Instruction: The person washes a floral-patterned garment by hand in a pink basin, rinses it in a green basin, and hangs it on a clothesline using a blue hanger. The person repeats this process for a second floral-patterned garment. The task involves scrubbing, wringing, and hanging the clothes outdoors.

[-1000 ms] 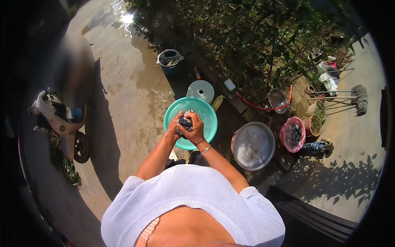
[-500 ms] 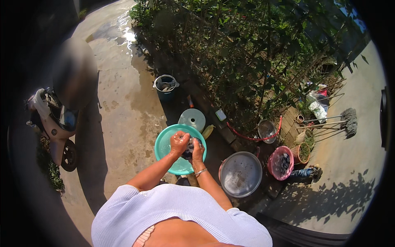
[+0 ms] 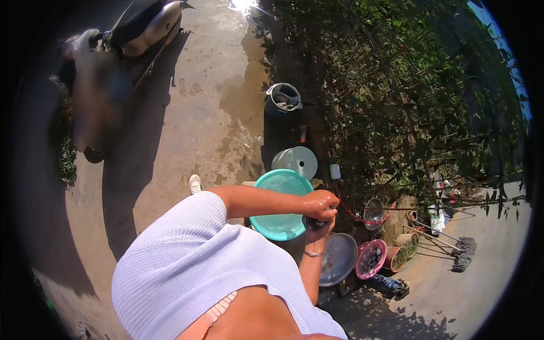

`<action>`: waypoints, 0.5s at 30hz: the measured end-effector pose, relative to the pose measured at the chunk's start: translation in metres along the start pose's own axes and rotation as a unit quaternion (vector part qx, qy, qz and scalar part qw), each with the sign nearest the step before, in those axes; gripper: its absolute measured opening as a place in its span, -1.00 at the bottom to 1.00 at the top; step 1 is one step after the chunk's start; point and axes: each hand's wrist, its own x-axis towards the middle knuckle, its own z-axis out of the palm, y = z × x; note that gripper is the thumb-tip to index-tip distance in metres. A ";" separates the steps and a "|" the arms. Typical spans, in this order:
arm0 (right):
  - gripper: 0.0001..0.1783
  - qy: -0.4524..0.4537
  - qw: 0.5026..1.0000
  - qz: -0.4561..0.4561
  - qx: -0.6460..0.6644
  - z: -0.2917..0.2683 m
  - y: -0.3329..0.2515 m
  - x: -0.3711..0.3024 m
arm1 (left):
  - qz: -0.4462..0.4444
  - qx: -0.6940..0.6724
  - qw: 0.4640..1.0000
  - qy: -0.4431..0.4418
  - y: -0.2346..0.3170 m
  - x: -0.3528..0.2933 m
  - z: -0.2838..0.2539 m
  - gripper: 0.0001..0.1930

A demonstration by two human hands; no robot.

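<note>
My left hand (image 3: pixel 321 204) is closed, its wet forearm stretching across the turquoise basin (image 3: pixel 280 234). Just beneath it my right hand (image 3: pixel 318 229), with a bracelet at the wrist, is closed too. Between them they grip a dark wet cloth (image 3: pixel 312 222), mostly covered by the fingers. Both hands are past the basin's right rim, close to the wide grey metal pan (image 3: pixel 339 258). Water stands in the turquoise basin.
A pink basin (image 3: pixel 359 266) with dark cloths sits right of the pan. Beyond the turquoise basin are a pale round stool (image 3: pixel 298 160) and a bucket (image 3: pixel 283 106) with cloth inside. A red hose (image 3: pixel 351 215) curves along the plants. Mops (image 3: pixel 464 255) lie far right; a scooter (image 3: pixel 144 31) stands upper left.
Both hands have moved right with the dark cloth, from over the turquoise basin to beside the metal pan. My body and the view have turned to the right.
</note>
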 end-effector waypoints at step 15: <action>-0.40 0.305 0.915 -0.264 -0.022 0.125 0.026 0.100 | -0.005 0.095 0.994 -0.056 -0.098 -0.034 -0.352 -0.56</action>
